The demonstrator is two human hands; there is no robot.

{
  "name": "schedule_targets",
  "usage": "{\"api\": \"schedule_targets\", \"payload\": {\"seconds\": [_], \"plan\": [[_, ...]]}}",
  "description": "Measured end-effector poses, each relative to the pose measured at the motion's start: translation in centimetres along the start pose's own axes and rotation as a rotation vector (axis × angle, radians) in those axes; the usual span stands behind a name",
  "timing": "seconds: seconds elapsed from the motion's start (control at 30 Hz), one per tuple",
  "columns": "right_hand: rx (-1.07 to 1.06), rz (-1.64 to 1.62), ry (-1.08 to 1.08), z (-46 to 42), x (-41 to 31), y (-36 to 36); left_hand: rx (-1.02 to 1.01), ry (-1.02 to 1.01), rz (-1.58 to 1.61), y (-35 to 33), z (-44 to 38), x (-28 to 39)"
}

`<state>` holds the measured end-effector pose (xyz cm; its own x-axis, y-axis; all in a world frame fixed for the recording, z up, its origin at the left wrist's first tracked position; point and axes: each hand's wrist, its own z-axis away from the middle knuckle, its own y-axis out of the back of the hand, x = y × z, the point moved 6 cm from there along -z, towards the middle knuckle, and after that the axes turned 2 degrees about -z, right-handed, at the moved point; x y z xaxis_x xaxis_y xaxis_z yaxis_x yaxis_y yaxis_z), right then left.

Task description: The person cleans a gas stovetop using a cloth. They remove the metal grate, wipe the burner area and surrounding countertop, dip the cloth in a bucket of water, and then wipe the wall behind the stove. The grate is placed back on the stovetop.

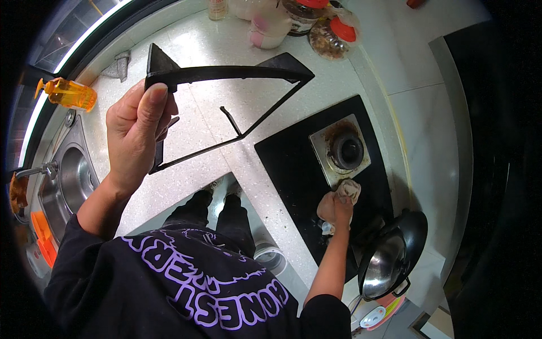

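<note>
My left hand [137, 123] pinches one corner of a black metal pan support [228, 73] and holds it up over the speckled countertop [199, 110]. On the right, my right hand [342, 207] grips a crumpled, stained cloth [349, 189] at the near edge of the burner's metal drip plate [317, 144]. Brown grime marks this plate around the round burner [348, 150]. Both belong to a black gas hob [292, 169] set in the counter. Part of the cloth lies hidden under my right hand.
A wok [383, 271] stands at the hob's near right. Jars with red lids [328, 40] line the back. At left are an orange soap pump bottle [74, 95], a grey cloth [118, 68] and a steel sink [74, 169] with a faucet [50, 169]. A bucket [271, 257] sits below the counter.
</note>
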<state>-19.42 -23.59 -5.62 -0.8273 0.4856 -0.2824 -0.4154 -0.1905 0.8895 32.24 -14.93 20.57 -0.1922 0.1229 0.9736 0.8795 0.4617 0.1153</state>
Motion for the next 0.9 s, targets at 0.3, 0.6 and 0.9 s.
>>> {"api": "schedule_targets", "payload": {"seconds": [0.3,0.6,0.9], "plan": [[0.484,-0.488,0.209,-9.5,-4.6,10.9,0.014,-0.007,-0.106,1.1,0.6,-1.6],[0.398,0.402,0.528,-28.4,-3.4,6.1,0.021,0.012,-0.209,-2.3,-1.3,-3.3],[0.421,0.353,-0.308,-22.7,6.6,9.7,0.054,0.039,-0.230,-3.5,-1.4,-3.4]]}}
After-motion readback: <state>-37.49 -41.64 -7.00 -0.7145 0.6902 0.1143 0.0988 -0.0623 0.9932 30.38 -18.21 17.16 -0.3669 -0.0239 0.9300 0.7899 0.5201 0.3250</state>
